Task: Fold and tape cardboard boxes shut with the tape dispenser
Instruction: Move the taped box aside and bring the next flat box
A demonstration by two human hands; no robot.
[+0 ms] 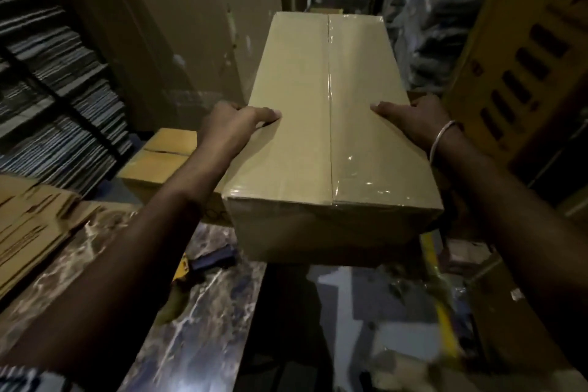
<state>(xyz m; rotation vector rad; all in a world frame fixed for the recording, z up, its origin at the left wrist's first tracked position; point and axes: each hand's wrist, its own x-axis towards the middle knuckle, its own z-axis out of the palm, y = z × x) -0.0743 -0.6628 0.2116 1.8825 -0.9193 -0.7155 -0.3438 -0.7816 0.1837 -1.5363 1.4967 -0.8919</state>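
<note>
Head view, only one available. Left hand (232,127) and right hand (410,119) grip the long sides of a cardboard box (305,124); fingers (267,113) of the left lie flat over the top edge, those of the right likewise, thumbs hidden down the sides. Fingers are clamped on the box, one hand each side. Centre seam runs midway between the two sets of fingers and carries clear tape (332,105), glossy, wrapped over the near edge. Box is held clear of the bench (203,302), its near end overhanging the bench edge toward the floor.

Judgement: sealing of this box looks done; step in hand is carrying it off. To do it well: keep both grips level so the box stays flat, press inward evenly, avoid dragging fingertips across the tape.

Tape dispenser (203,261) lies on the bench below the left fingers, untouched. Flattened cartons (35,226) lie further left; another small box (159,162) sits just beyond the left wrist.
</note>
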